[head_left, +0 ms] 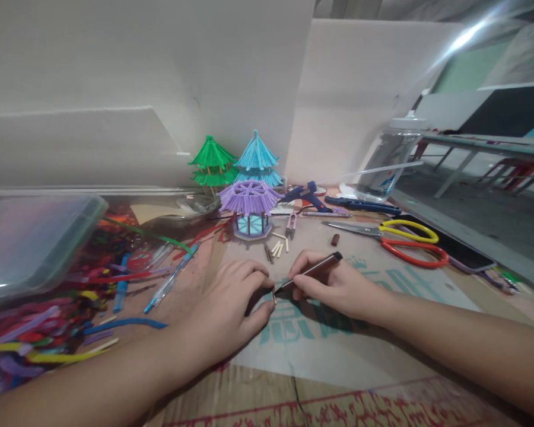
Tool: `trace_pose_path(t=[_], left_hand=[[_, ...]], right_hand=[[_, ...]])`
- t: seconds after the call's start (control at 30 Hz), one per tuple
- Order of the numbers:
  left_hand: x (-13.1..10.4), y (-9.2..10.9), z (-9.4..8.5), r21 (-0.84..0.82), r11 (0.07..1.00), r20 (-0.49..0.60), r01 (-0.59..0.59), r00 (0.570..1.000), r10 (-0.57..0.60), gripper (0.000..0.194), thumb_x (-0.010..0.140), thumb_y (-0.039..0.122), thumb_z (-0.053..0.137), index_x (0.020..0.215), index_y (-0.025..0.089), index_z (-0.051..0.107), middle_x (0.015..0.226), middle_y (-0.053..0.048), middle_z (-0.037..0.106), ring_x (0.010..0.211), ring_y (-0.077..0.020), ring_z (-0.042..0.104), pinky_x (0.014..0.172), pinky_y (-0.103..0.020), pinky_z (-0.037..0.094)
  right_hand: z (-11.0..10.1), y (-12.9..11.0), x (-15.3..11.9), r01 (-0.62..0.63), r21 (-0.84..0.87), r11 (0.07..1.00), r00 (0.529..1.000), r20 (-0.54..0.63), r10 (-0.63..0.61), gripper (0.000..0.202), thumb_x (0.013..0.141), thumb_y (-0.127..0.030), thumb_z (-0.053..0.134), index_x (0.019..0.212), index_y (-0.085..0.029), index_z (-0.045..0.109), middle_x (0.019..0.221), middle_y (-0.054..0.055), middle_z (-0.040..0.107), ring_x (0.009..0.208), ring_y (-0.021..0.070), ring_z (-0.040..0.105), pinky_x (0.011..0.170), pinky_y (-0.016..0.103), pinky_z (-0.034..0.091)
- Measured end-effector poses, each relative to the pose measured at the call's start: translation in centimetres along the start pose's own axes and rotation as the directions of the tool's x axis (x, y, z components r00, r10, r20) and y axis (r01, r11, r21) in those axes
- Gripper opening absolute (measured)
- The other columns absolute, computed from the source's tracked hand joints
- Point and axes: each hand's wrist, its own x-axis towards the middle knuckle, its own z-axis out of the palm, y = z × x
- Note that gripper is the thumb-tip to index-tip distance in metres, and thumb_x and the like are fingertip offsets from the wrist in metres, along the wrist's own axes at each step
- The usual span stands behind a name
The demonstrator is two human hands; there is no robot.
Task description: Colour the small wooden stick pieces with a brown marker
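My left hand (pixel 244 296) pinches a short pale stick (pixel 275 296) between thumb and fingers, over a sheet with teal print (pixel 338 344). In my right hand (pixel 324 281) is a dark brown marker (pixel 314 271), its tip touching or very near the stick. Beyond my hands lie several short pale sticks (pixel 277 249) and a few brown ones (pixel 269 254). A brown cap (pixel 335 239) rests to their right. Behind them stands a purple-roofed model pavilion (pixel 251 207), with green (pixel 211 160) and blue (pixel 256 157) pavilions farther back.
Yellow-and-red-handled scissors (pixel 382 234), a phone (pixel 454 246), a blue glue gun (pixel 309 196), a cutter (pixel 362 205) and a clear bottle (pixel 389 157) lie or stand at the right. Colourful strips (pixel 31 338) and a clear plastic box (pixel 40 237) fill the left.
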Motion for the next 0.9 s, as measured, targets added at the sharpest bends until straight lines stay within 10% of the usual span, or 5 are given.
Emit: trace_pose_path(t=[0.9], left_hand=[[0.13, 0.24, -0.31, 0.048, 0.998, 0.032, -0.033, 0.999, 0.031, 0.013, 0.097, 0.028, 0.057, 0.105, 0.021, 0.063, 0.113, -0.006, 0.063, 0.109, -0.025, 0.058, 0.095, -0.044, 0.049]], right_hand=[[-0.05, -0.36, -0.29, -0.015, 0.018, 1.0, 0.999, 0.045, 0.014, 0.013, 0.089, -0.03, 0.065, 0.088, -0.018, 0.059, 0.071, 0.002, 0.068, 0.068, 0.014, 0.064, 0.066, 0.028, 0.051]])
